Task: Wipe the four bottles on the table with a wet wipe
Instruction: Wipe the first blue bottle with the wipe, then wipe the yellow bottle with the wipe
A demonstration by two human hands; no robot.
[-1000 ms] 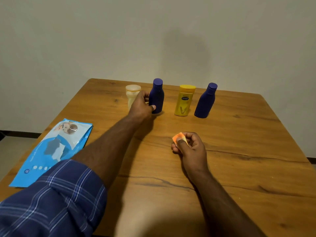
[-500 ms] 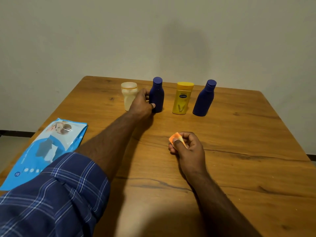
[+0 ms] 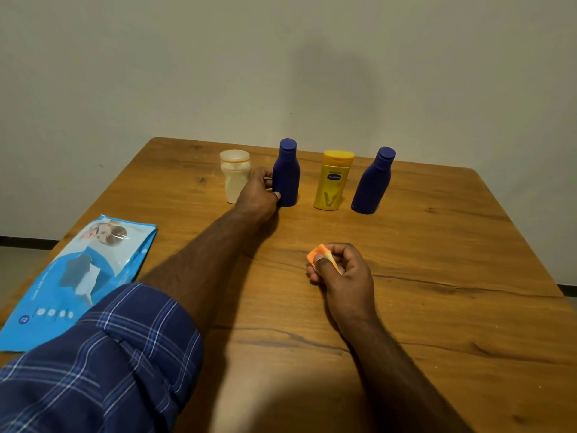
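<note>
Four bottles stand in a row at the far side of the wooden table (image 3: pixel 437 276): a cream one (image 3: pixel 234 175), a dark blue one (image 3: pixel 288 170), a yellow one (image 3: pixel 333 182) and a second dark blue one (image 3: pixel 373 182), which leans left. My left hand (image 3: pixel 257 192) reaches across and grips the first blue bottle low on its left side, thumb at its base. Nearer to me, my right hand (image 3: pixel 340 270) rests on the table and pinches a folded orange-tinted wet wipe (image 3: pixel 321 256) between thumb and fingers.
A blue pack of wet wipes (image 3: pixel 78 276) lies flat near the table's left edge. A plain wall rises right behind the table. My left sleeve (image 3: pixel 103 364) covers the near left corner.
Both hands keep their holds. The view has shifted slightly, so everything sits a little lower and to the left in frame; the bottles stand where they were.
</note>
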